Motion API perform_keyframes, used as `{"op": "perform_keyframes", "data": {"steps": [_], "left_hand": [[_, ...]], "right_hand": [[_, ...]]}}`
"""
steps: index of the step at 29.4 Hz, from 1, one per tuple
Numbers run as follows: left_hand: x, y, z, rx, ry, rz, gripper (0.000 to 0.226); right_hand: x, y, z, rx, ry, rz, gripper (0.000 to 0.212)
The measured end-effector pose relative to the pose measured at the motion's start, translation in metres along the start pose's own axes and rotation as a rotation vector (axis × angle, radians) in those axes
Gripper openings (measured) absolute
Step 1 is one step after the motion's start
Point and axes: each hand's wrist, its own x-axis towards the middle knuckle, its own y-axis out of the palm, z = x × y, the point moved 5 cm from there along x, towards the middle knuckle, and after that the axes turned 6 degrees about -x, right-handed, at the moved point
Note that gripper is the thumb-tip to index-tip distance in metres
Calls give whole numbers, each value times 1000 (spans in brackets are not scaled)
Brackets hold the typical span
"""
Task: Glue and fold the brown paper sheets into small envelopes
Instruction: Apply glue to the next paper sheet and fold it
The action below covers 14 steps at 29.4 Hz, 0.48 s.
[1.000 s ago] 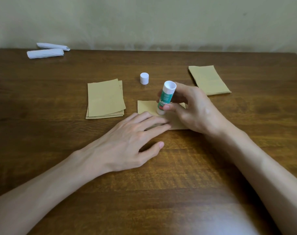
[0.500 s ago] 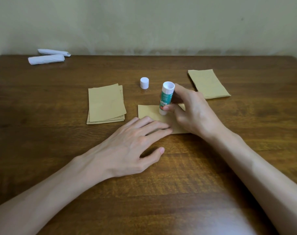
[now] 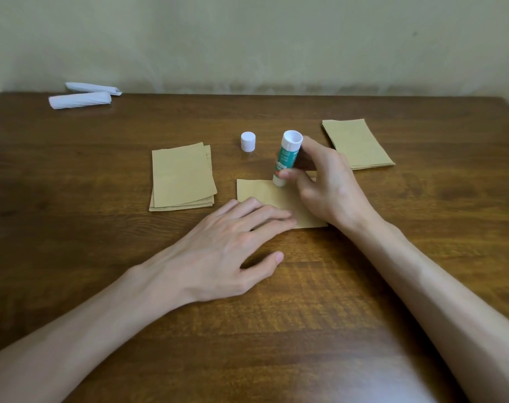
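Note:
A single brown paper sheet [image 3: 259, 193] lies flat at the middle of the wooden table. My left hand [image 3: 224, 245] presses straight fingers on its near edge. My right hand [image 3: 326, 184] grips a green-and-white glue stick [image 3: 286, 157], held tip down on the sheet's far edge. The stick's white cap [image 3: 248, 141] stands just behind the sheet. A stack of brown sheets [image 3: 182, 177] lies to the left, another stack [image 3: 358, 144] to the far right.
Two rolled white papers [image 3: 80, 99] lie at the table's far left corner by the wall. The wooden table [image 3: 73, 228] runs on to the near edge below my forearms.
The glue stick has slid along the sheet's far edge and stands more upright. My left hand has stayed pressed on the sheet. The camera has tilted slightly.

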Motion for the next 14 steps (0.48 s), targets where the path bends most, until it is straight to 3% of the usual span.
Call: {"op": "perform_keyframes", "data": {"steps": [6,14], "left_hand": [[-1,-2,-1,-1,-3,-27,52],[-2,-1,0,28,0,-18,56]], "right_hand": [[-5,-21,3,292,20,-160,28],[-11,-3,13,170,-99,63,22]]}}
